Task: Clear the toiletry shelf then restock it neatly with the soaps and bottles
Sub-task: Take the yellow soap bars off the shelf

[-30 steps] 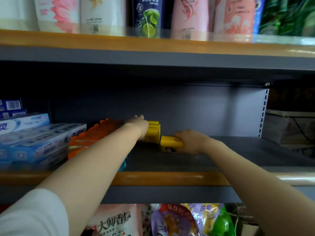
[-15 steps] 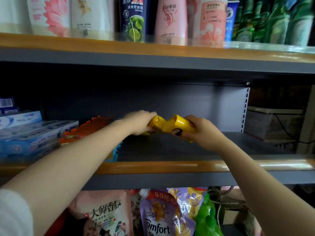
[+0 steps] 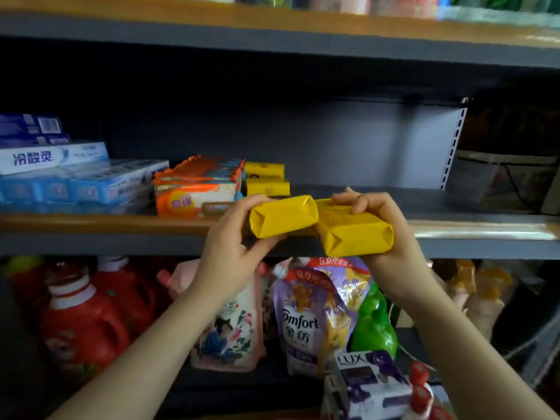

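My left hand (image 3: 233,237) is closed around a yellow wrapped soap bar (image 3: 283,216); my right hand (image 3: 391,234) grips a second yellow soap bar (image 3: 354,230). Both bars hang in front of the toiletry shelf's wooden front edge (image 3: 106,222), inner ends touching, long axes roughly side to side. Two more yellow soaps (image 3: 266,178) remain stacked on the shelf, behind and slightly left, nearer my left hand. Beside them lie orange soap packs (image 3: 197,189) and blue toothpaste boxes (image 3: 91,180). I judge clearing unfinished.
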The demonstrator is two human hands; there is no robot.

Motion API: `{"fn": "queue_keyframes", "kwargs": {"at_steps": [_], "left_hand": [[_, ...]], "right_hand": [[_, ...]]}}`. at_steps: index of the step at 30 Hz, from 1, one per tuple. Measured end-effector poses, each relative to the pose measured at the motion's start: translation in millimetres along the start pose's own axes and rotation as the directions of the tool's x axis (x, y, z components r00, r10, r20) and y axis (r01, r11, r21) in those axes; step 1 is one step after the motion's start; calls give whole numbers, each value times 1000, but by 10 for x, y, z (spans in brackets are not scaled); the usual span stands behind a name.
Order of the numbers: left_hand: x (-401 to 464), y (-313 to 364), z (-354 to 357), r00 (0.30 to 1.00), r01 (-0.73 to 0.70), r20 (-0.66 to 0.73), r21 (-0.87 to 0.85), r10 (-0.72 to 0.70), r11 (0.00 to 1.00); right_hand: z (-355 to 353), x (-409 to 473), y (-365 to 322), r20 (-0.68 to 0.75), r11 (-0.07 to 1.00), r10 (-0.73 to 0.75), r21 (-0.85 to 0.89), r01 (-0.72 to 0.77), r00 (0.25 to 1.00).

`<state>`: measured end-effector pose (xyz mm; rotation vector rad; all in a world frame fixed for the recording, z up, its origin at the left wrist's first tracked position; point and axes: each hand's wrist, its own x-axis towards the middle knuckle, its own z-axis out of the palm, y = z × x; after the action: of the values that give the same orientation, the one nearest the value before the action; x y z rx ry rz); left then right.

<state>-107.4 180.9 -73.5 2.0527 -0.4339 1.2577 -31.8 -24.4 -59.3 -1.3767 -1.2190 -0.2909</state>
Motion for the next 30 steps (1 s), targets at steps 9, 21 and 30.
{"fn": "queue_keyframes", "kwargs": {"at_steps": [9,21,30], "left_hand": [[-668,-150,-157,920,371,108,-553,-377,746],[-1064,-80,-163,642,512,530,-834,-554,-204],[-1223,-64,-191,499,623,474,-778,-726,-80]], "right_hand": [[332,-431,70,-47,937,321,162,-310,946],[898,-707,52,292,227,787,683,-695,544],[950,-819,116,335,137,788,723,-678,517]]}}
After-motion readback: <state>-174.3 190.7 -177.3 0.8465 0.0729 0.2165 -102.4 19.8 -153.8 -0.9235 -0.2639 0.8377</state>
